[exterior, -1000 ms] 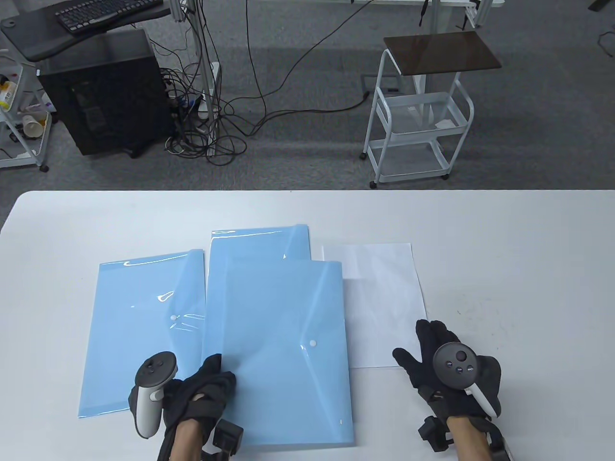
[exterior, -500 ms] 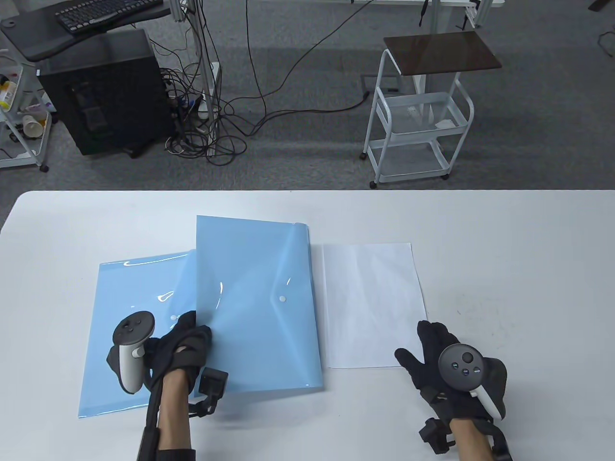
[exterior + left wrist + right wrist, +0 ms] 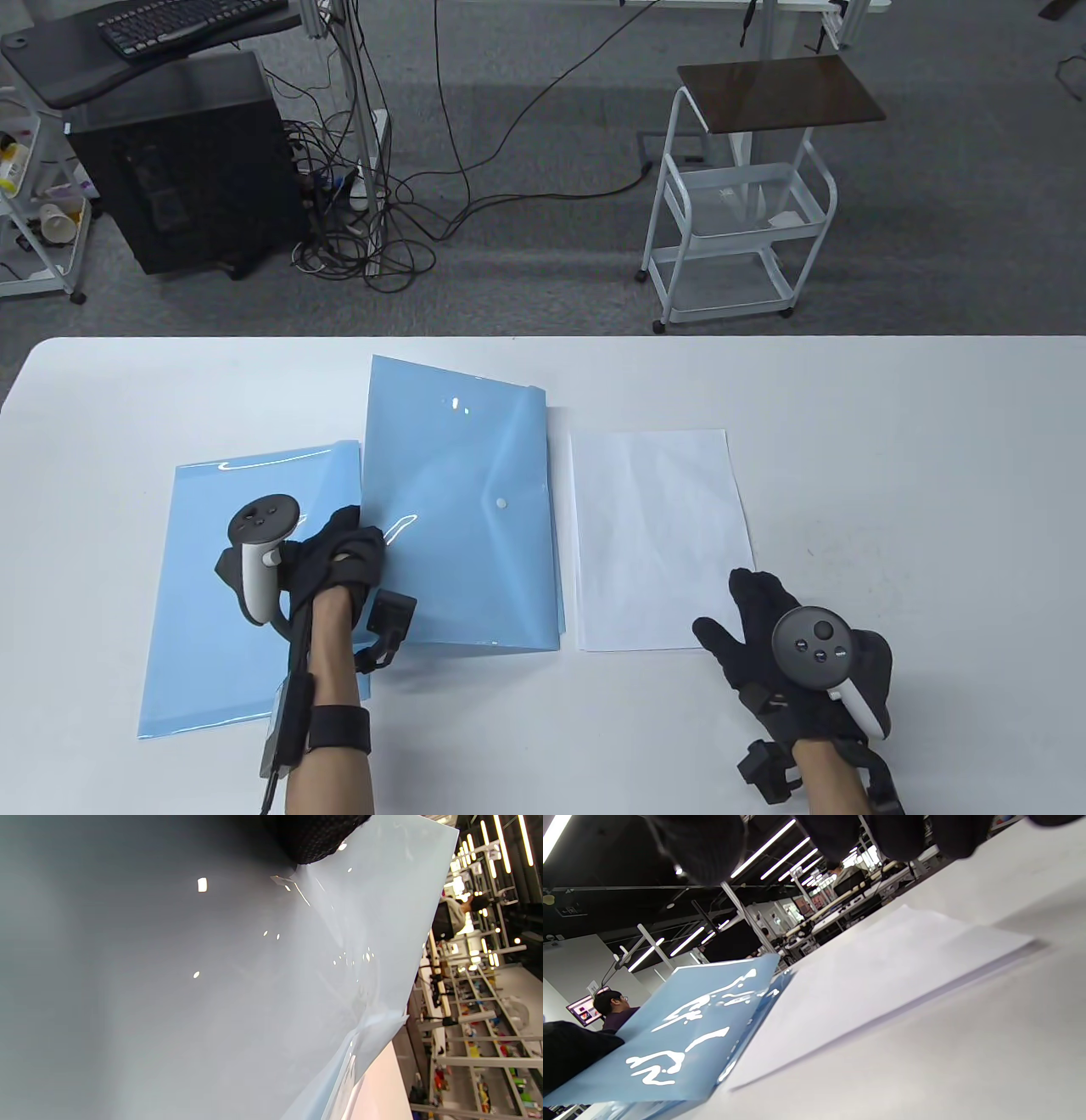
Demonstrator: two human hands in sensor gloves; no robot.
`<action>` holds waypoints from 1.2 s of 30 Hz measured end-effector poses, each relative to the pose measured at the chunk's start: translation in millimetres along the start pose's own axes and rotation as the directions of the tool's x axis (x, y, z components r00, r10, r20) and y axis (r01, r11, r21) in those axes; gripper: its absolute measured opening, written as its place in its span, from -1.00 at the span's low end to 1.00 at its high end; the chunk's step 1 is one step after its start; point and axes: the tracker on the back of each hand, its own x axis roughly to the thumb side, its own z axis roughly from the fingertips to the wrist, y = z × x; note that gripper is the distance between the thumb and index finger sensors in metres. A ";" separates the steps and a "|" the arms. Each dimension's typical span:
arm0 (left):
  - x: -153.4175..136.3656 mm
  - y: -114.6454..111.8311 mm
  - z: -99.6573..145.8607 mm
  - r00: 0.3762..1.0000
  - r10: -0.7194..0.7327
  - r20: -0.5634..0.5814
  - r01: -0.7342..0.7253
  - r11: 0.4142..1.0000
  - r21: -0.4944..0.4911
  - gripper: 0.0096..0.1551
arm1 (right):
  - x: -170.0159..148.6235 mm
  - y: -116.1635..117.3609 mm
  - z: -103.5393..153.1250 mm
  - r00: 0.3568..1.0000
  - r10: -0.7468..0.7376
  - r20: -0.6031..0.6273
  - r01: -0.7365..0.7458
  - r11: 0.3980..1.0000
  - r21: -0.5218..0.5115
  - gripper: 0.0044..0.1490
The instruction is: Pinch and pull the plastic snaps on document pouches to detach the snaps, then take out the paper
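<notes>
White matte surface (image 3: 933, 441), rounded corners, faint dark scuffs toward the right side.

Three glossy translucent light-blue plastic pouches. Held pouch (image 3: 458, 526): rectangular, glare streaks, white round snap (image 3: 501, 503) at the tip of its pointed flap, flap looks closed. Its left edge is raised off the surface; it lies over a second pouch (image 3: 556, 543) of which only a thin strip shows along the right edge. Left pouch (image 3: 212, 594) lies flat, partly under the forearm.

Left hand (image 3: 335, 564), black knit glove, fingers curled round the held pouch's left edge, gripping it. Left wrist view: glove fabric at the top, pouch sheet filling the frame, smooth with small specular dots.

Paper (image 3: 657, 539): plain white rectangular sheet, flat, just right of the pouches, no print visible.

Right hand (image 3: 764, 637), black glove, fingers spread and straight, lying relaxed near the paper's lower right corner; cannot tell whether fingertips touch the sheet. Holds nothing.

Grey trackers with small buttons on both hands. No legible writing anywhere.
</notes>
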 end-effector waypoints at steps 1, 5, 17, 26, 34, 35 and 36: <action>0.5 -0.7 -2.8 1.000 -0.005 -0.002 0.005 1.000 -0.001 -0.46 | -0.3 0.2 -0.3 1.000 -0.001 -0.001 0.001 1.000 0.002 0.09; 0.6 -5.6 -11.9 0.999 -0.026 -0.024 0.026 1.000 0.018 -0.44 | -0.4 0.7 -0.9 1.000 -0.002 -0.005 0.002 1.000 0.007 0.08; -12.9 -7.6 -23.4 0.986 -0.145 -0.088 0.158 0.973 0.170 -0.26 | 1.5 1.5 -2.5 1.000 0.003 0.005 -0.003 1.000 0.010 0.08; -4.7 -0.4 -8.0 0.975 -0.215 -0.062 0.223 0.943 0.248 -0.23 | 3.8 3.1 -2.3 1.000 0.004 0.016 -0.004 1.000 0.010 0.08; -4.6 33.4 20.2 0.966 -0.256 -0.027 0.252 0.917 0.309 -0.16 | 3.6 1.7 0.0 1.000 -0.007 0.023 0.007 1.000 0.004 0.08; -6.9 39.9 24.0 0.962 -0.271 -0.029 0.266 0.909 0.321 -0.14 | 4.1 2.0 0.3 1.000 -0.008 0.025 0.007 1.000 0.005 0.08; -9.5 45.7 27.0 0.957 -0.289 -0.041 0.286 0.901 0.328 -0.12 | 4.9 2.3 0.8 1.000 -0.006 0.028 0.006 1.000 0.004 0.08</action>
